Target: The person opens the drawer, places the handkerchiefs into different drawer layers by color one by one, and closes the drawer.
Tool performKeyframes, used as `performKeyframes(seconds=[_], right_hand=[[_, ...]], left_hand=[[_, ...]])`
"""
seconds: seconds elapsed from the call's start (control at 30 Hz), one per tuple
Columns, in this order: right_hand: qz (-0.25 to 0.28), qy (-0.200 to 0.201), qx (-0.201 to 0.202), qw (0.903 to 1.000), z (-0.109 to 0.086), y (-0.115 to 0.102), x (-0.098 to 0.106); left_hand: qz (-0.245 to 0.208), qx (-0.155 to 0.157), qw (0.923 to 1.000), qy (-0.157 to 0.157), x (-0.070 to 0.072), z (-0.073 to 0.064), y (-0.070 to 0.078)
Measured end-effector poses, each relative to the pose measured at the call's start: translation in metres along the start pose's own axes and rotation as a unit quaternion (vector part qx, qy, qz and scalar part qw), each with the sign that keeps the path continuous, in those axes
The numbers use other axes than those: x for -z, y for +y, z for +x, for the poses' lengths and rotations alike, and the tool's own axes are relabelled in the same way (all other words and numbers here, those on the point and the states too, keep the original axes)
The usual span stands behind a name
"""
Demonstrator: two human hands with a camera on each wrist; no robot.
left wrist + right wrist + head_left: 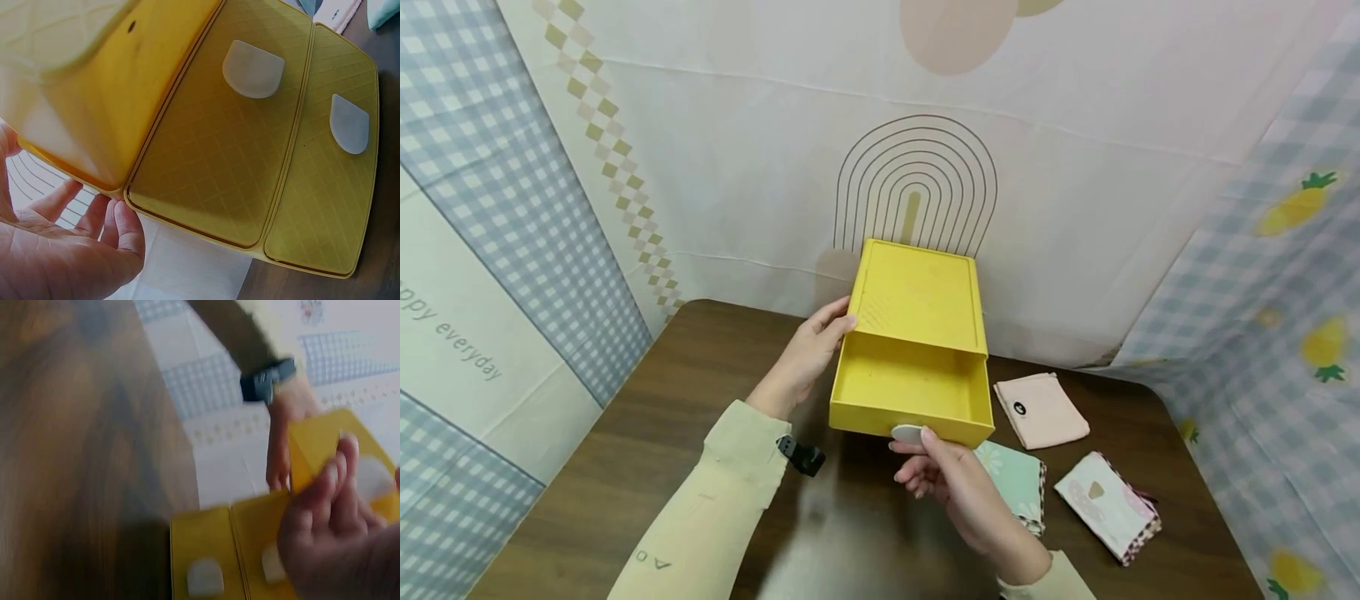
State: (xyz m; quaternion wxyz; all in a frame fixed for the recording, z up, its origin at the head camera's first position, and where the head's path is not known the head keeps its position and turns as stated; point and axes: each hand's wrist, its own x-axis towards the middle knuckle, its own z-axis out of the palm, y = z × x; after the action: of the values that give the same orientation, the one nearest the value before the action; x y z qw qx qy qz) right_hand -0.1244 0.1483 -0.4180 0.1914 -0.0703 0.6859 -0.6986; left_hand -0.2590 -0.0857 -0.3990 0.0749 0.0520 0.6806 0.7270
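A yellow drawer cabinet (921, 292) stands on the table in the head view, its top drawer (910, 379) pulled out with a bare floor inside. Two closed drawer fronts (212, 137) with whitish tab handles show below it in the left wrist view. My left hand (808, 350) rests against the cabinet's left side, thumb on the top edge and fingers along the side wall. At the drawer's front, my right hand (958, 487) pinches the white tab handle (907, 433) between thumb and index finger, the other fingers loosely bent below.
Right of the cabinet lie a folded pink cloth (1047, 412), a green cloth (1011, 479) partly behind my right hand, and a white patterned cloth (1105, 504). A printed curtain (737, 167) hangs close behind the brown table (647, 417).
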Motion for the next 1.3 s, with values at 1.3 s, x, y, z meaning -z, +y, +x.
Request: performKeyframes(seconds=[1.3], right_hand=[[-0.466, 0.165, -0.047, 0.8679, 0.001, 0.083, 0.182]], left_hand=[[-0.007, -0.008, 0.9999, -0.004, 0.000, 0.003, -0.003]])
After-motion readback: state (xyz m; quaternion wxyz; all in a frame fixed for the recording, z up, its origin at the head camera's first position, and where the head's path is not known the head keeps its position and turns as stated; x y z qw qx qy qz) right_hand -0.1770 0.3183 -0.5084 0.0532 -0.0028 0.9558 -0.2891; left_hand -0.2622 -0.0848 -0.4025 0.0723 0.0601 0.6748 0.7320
